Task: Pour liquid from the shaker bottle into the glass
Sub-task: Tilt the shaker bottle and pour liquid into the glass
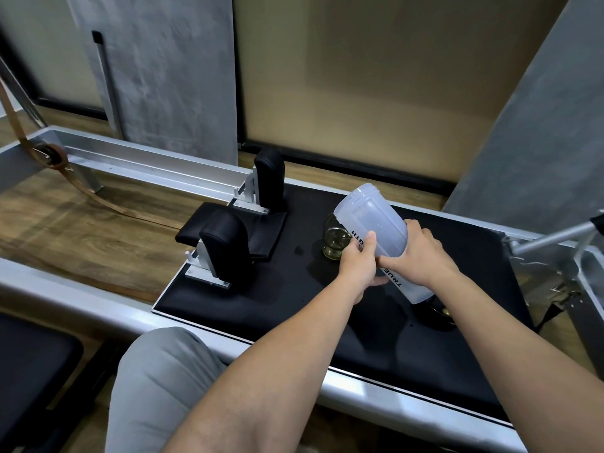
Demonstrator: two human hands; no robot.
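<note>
A translucent white shaker bottle [372, 220] with black lettering is held tilted, its open threaded mouth up and to the left, its base low at the right. My left hand [359, 263] grips its lower side from the left, and my right hand [421, 253] wraps it from the right. A small clear glass [335, 241] with yellowish liquid in its bottom stands on the black padded platform [261, 295], just left of the bottle and partly hidden behind it. No liquid shows inside the bottle.
Two black padded shoulder rests [225, 246] on metal brackets stand at the platform's left end. A dark round lid-like object [438, 313] lies under the bottle's base. Metal rails [147, 161] frame the platform; a metal bar [552, 237] juts at right. My knee [153, 380] is below.
</note>
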